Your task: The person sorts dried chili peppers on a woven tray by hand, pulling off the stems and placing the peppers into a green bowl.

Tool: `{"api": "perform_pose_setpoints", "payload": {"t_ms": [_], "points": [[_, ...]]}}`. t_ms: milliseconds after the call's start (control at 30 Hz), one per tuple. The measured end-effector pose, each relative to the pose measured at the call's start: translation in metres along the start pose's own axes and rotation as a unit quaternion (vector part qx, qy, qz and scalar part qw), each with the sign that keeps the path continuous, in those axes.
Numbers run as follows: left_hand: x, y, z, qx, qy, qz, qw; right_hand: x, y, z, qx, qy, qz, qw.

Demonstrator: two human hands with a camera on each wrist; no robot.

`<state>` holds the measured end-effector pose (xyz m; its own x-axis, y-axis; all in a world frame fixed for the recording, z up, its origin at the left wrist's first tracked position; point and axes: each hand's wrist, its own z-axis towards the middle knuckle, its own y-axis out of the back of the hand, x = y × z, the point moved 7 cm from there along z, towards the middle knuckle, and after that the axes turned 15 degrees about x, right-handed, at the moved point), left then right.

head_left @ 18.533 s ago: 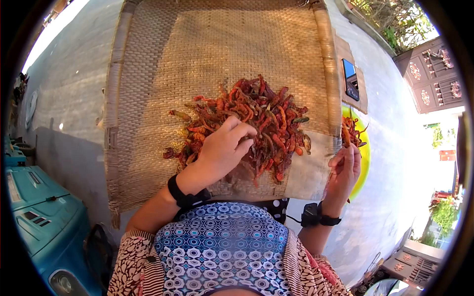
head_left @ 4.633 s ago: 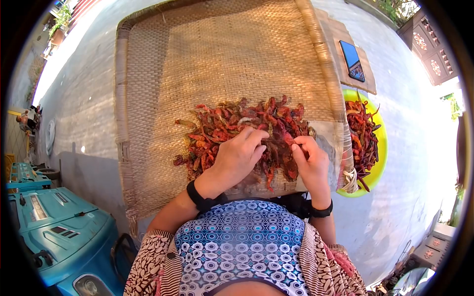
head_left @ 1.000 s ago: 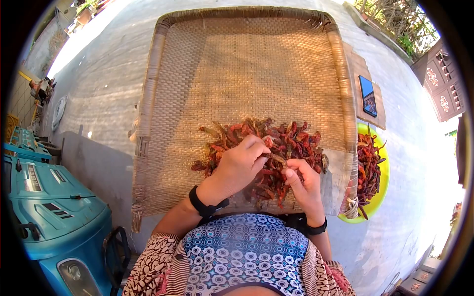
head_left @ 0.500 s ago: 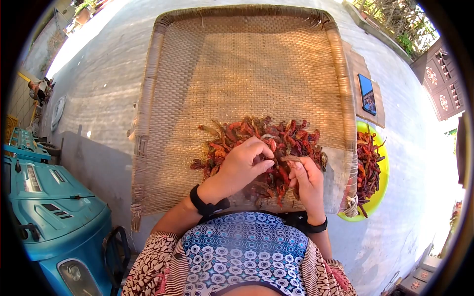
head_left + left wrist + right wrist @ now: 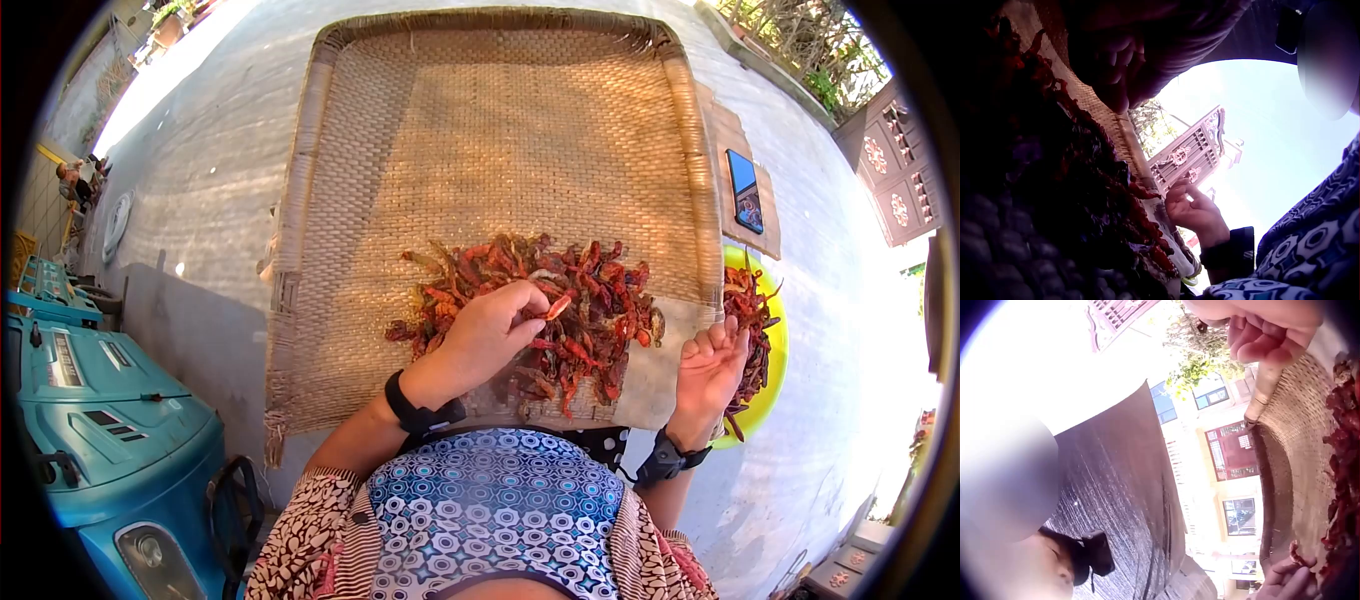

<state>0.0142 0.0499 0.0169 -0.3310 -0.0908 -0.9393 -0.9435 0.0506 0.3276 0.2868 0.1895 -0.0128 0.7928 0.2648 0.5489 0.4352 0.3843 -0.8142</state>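
Observation:
Dried red chillies lie in a pile (image 5: 590, 370) on the woven bamboo tray (image 5: 520, 150). My left hand (image 5: 480, 330) is over the pile's near side, its thumb and forefinger pinching a red chilli (image 5: 558, 307). In the right wrist view, the same chilli (image 5: 1297, 553) sticks up from the left hand (image 5: 1288, 584). Out past the tray's right edge, my right hand (image 5: 712, 372) overlaps a yellow basin (image 5: 778, 370) of chillies. Its fingers are loosely bent and show nothing between them, also in the right wrist view, where the hand (image 5: 1272, 337) is at the top.
A phone (image 5: 744, 190) lies on cardboard (image 5: 765, 215) right of the tray. At the left stands a teal vehicle (image 5: 130, 430). A person (image 5: 75, 185) is far off at the left edge. Concrete ground (image 5: 200, 230) surrounds the tray.
My right hand has moved right, from the pile to the basin, and the brownish chilli it pinched no longer shows. The left hand stays over the pile; a red chilli now shows at its fingertips.

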Motion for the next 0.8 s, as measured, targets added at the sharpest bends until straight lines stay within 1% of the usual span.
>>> {"api": "perform_pose_setpoints", "payload": {"t_ms": [67,100,133,200,233,267,300,400,500,567,700,800], "points": [[-0.002,-0.001,0.0,0.019,0.011,0.032,0.999,0.0,0.017,-0.003,-0.048,-0.021,0.044,0.998],[-0.003,-0.003,0.0,0.021,-0.006,0.044,0.999,-0.001,0.017,-0.003,-0.072,-0.032,0.067,0.995],[-0.003,-0.006,0.001,0.024,-0.024,0.055,0.998,-0.005,0.01,-0.004,-0.068,-0.049,-0.007,0.996],[-0.004,-0.012,0.002,0.045,-0.044,0.066,0.996,-0.028,-0.013,-0.013,-0.061,-0.082,-0.153,0.983],[-0.004,-0.015,0.003,0.063,-0.047,0.067,0.995,-0.04,-0.027,-0.015,-0.027,-0.13,-0.233,0.963],[-0.005,-0.018,0.004,0.08,-0.051,0.067,0.993,-0.05,-0.041,-0.017,0.008,-0.176,-0.311,0.934],[-0.005,-0.021,0.004,0.076,-0.059,0.072,0.993,-0.061,-0.052,-0.018,0.044,-0.22,-0.386,0.895],[-0.005,-0.026,0.001,0.064,-0.076,0.094,0.991,-0.09,-0.076,-0.023,0.164,-0.278,-0.506,0.8],[-0.005,-0.024,0.0,0.055,-0.072,0.099,0.991,-0.097,-0.071,-0.023,0.186,-0.266,-0.533,0.781],[-0.006,-0.021,0.0,0.058,-0.057,0.08,0.994,-0.096,-0.076,-0.021,0.188,-0.264,-0.518,0.791],[-0.009,-0.023,0.0,0.069,-0.071,0.085,0.991,-0.095,-0.083,-0.024,0.192,-0.264,-0.503,0.8],[-0.012,-0.024,-0.001,0.075,-0.084,0.092,0.989,-0.095,-0.091,-0.027,0.206,-0.28,-0.464,0.815]]}}
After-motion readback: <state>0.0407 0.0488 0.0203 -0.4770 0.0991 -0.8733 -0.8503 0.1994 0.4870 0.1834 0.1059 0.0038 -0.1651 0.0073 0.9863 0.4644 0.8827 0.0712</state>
